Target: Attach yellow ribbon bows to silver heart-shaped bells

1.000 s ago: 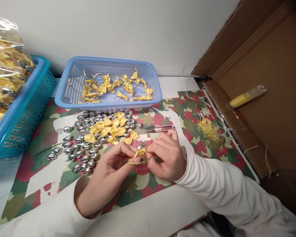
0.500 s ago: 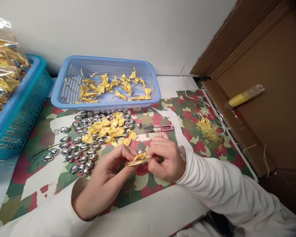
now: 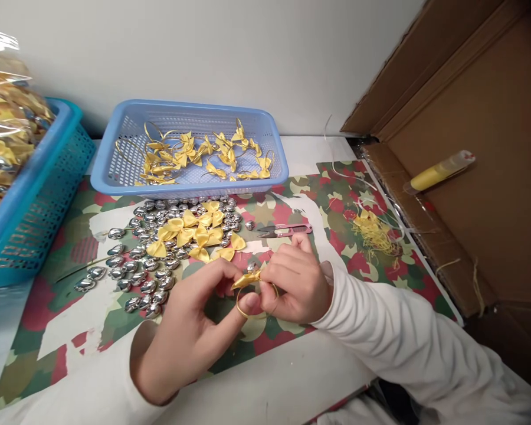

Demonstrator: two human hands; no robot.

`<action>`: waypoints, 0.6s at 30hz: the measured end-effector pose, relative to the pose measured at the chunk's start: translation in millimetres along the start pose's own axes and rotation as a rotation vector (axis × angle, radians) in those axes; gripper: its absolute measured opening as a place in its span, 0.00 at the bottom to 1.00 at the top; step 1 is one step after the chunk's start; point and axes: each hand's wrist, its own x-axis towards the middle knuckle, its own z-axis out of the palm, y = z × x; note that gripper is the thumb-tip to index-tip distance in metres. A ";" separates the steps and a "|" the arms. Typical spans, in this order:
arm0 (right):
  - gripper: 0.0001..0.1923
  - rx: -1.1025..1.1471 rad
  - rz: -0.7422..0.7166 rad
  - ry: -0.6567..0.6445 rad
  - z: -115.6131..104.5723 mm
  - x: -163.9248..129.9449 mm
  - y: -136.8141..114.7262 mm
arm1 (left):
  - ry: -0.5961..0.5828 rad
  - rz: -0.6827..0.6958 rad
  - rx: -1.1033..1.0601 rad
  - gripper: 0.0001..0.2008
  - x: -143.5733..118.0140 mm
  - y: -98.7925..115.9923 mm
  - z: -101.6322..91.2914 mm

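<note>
Between my hands is a yellow satin bow (image 3: 246,278) with a thin gold cord loop (image 3: 241,307) hanging below it. A silver bell-like bead (image 3: 251,267) shows just above the bow. My left hand (image 3: 194,330) pinches the bow's left side, its thumb lying against the loop. From the right, my right hand (image 3: 294,280) grips the bow's other end with curled fingers. Just beyond my right hand lie pink thread snips (image 3: 287,229). Loose yellow bows (image 3: 201,236) rest on a spread of shiny silver beads (image 3: 148,287) to the left of my hands.
A blue basket (image 3: 190,190) at the back holds finished-looking bows with gold loops. Another blue basket (image 3: 39,195) at left carries clear bags of bows. Yellow thread scraps (image 3: 376,233) lie at right, near a cardboard wall (image 3: 482,118) with a yellow tube (image 3: 440,171) on it.
The bow has turned in my fingers, and the gold loop, earlier nearly flat, now hangs open below it. My left thumb has moved to the loop. The surroundings look the same.
</note>
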 end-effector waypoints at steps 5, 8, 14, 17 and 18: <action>0.09 -0.015 -0.011 -0.081 -2.3 1.0 -1.3 | 0.002 0.103 0.148 0.12 -0.3 3.8 -3.0; 0.10 0.042 0.027 -0.081 -3.5 2.0 -2.8 | 0.012 0.109 0.161 0.14 -0.9 2.6 -2.7; 0.10 0.124 0.068 -0.086 -4.4 3.7 -4.7 | -0.026 0.162 0.163 0.13 -0.9 1.1 -1.8; 0.11 0.121 0.063 -0.082 -4.3 2.7 -5.3 | -0.039 0.163 0.160 0.14 -0.4 2.3 -1.7; 0.11 0.110 0.060 -0.083 -4.2 2.1 -5.5 | -0.040 0.160 0.162 0.14 -0.2 3.0 -1.8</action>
